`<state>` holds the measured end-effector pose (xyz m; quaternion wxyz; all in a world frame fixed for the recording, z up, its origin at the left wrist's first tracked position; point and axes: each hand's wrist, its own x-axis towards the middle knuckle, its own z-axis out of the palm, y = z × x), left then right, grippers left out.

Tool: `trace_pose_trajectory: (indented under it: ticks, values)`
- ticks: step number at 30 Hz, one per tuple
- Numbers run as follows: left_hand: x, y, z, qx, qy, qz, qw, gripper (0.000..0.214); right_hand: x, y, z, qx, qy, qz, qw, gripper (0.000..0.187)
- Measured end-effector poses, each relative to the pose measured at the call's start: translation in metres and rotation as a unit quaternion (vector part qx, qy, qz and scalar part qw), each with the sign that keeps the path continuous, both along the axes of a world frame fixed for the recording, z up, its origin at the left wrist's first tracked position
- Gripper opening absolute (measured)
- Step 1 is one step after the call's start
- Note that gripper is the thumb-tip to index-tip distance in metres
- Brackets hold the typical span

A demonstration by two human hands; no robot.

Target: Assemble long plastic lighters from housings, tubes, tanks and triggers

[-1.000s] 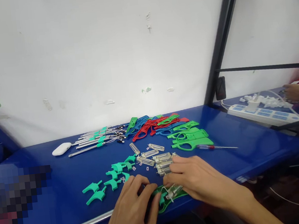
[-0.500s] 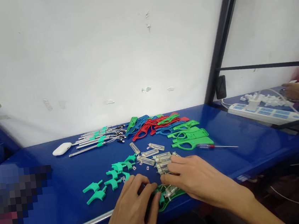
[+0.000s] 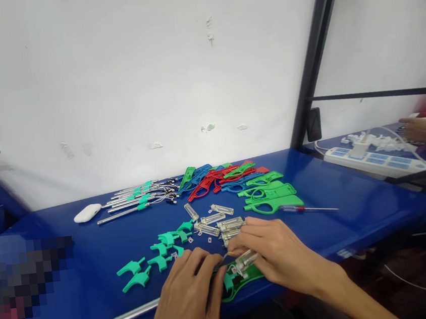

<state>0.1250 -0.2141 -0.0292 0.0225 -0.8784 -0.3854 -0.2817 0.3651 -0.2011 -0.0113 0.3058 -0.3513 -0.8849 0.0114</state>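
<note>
Head view: right hand point(image 3: 280, 254) pinches clear tube point(image 3: 246, 259) over green shell point(image 3: 244, 279); left hand point(image 3: 191, 296) curled, clamping shell on worktop point(image 3: 355, 210).

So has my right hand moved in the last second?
Yes. The right hand has pulled back toward the person, away from the pile of clear tubes, and pinches one clear tube over the green handle shell.

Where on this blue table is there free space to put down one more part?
Bare blue table right of the screwdriver; also between the white case and the teal pieces. Crowded from the coloured handles to the clear tube in the right hand.
</note>
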Motion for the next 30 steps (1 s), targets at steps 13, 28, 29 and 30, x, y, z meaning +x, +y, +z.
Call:
trace_pose_trajectory:
  ticks: [13, 28, 29, 30]
  values:
    - [0.008, 0.005, -0.007, 0.09, -0.008, -0.021, 0.996, 0.039, 0.014, -0.024, 0.023, -0.2, -0.014, -0.073, 0.977, 0.023]
    - [0.01, 0.002, -0.002, 0.091, -0.022, -0.041, 0.995, 0.024, 0.012, -0.018, 0.012, -0.168, 0.008, -0.063, 0.984, 0.01]
    - [0.01, 0.002, -0.001, 0.088, -0.022, -0.042, 0.995, 0.024, 0.012, -0.017, 0.011, -0.165, 0.008, -0.062, 0.984, 0.009]
    - [0.01, 0.002, -0.001, 0.086, -0.022, -0.042, 0.995, 0.025, 0.011, -0.017, 0.011, -0.162, 0.008, -0.06, 0.985, 0.009]
